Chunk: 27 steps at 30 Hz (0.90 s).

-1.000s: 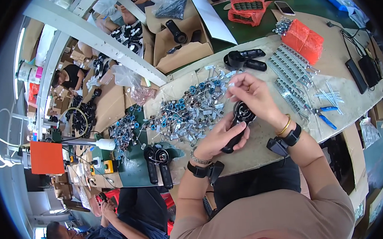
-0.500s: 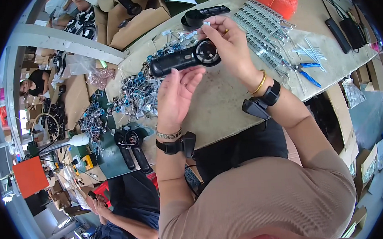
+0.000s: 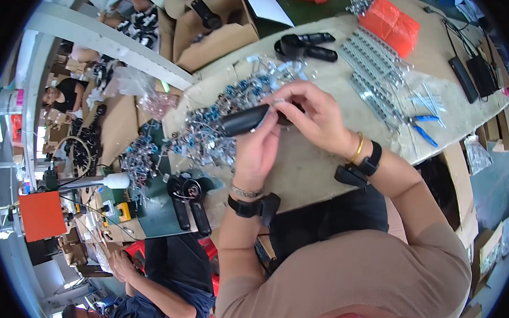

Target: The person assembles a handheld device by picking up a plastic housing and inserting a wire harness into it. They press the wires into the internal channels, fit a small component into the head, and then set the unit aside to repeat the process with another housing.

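Observation:
My left hand [image 3: 258, 153] grips a black handle-shaped tool body [image 3: 242, 120] from below, over the workbench [image 3: 312, 167]. My right hand [image 3: 315, 118] closes over its right end, fingertips pinching a small silvery part [image 3: 278, 102] against it. A heap of small metal-and-blue parts [image 3: 218, 123] lies just behind and to the left of the hands. Both wrists wear black bands; the right one also has a gold bangle.
Two more black tool bodies [image 3: 306, 46] lie at the back, another pair [image 3: 187, 206] at the bench's left edge. Rows of metal pieces [image 3: 371, 72], orange boxes [image 3: 390, 24] and blue pliers [image 3: 422, 128] lie right. Another person [image 3: 152, 297] sits at lower left beside an orange machine [image 3: 41, 216].
The view swung; the black tool body, first held upright between both hands, now lies level, its handle pointing left. My right hand has shifted onto its right end.

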{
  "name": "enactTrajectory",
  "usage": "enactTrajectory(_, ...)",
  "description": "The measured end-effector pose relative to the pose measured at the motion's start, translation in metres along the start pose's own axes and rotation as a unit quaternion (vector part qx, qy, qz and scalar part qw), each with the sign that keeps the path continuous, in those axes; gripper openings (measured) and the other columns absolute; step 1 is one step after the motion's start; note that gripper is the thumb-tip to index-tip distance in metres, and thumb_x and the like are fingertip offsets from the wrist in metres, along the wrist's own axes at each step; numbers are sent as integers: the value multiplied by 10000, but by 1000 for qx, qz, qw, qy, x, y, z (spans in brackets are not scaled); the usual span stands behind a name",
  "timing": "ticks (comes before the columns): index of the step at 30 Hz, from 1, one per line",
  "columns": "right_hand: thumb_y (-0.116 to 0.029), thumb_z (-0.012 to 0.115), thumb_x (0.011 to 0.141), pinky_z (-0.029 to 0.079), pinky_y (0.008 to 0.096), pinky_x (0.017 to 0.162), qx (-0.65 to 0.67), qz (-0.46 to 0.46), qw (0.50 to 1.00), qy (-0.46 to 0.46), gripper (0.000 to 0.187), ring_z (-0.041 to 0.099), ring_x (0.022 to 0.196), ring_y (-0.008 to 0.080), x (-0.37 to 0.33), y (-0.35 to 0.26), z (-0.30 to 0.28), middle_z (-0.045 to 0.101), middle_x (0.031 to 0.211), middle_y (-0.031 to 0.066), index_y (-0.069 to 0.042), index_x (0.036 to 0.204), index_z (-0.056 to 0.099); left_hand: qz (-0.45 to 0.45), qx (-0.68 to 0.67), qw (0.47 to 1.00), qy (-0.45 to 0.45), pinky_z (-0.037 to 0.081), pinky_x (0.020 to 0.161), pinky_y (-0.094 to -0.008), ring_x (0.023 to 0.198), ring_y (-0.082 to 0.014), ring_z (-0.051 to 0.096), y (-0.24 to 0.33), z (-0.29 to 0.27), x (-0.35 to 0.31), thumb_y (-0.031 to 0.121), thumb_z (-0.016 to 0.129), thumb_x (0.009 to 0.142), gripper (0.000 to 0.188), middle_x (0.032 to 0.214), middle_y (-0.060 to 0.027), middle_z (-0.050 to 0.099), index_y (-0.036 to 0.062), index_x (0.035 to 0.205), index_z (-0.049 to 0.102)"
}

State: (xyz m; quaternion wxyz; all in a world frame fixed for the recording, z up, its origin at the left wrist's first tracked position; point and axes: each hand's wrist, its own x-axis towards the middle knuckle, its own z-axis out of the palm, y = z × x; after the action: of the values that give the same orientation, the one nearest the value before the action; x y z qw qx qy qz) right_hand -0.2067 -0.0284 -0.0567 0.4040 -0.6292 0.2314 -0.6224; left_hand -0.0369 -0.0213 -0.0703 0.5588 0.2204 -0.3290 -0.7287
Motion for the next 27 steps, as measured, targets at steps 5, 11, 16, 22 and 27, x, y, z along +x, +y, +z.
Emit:
enactTrajectory(5,62,663,978,553,320,947,-98,-55,993,40,200,675,1049,191,10,2,-10,675,1166,135,37,1172,622,48,22,997,64,429,1178,-415,1305,-233,582,2,-7,6,72,591,1060,355,1382,-121,611,-12,1404,560)
enactTrajectory(11,66,722,929,547,318,904,-160,-62,981,89,198,667,1018,175,17,-4,-17,690,1139,108,35,1120,679,66,-39,993,85,466,1162,-453,1319,-273,594,27,8,6,107,583,1072,377,1396,-149,613,-22,1424,537)
enactTrajectory(16,65,776,859,551,329,848,-216,-110,966,94,211,685,960,209,19,-7,-15,720,1045,102,19,1055,715,68,20,994,85,551,1069,-467,1245,-282,650,25,7,4,120,570,1080,394,1375,-163,622,-38,1437,517)
enactTrajectory(22,63,790,810,559,341,812,-272,-203,937,82,202,699,898,259,23,-7,-19,734,971,117,-6,992,735,70,64,991,96,612,972,-431,1168,-261,691,20,6,4,99,600,1062,410,1350,-156,633,-36,1442,523)
enactTrajectory(27,61,787,817,560,342,814,-281,-189,937,80,201,699,897,258,21,-7,-17,734,974,117,-9,998,733,94,91,985,117,623,954,-414,1145,-245,697,16,7,3,77,628,1044,411,1337,-150,639,-38,1428,539)
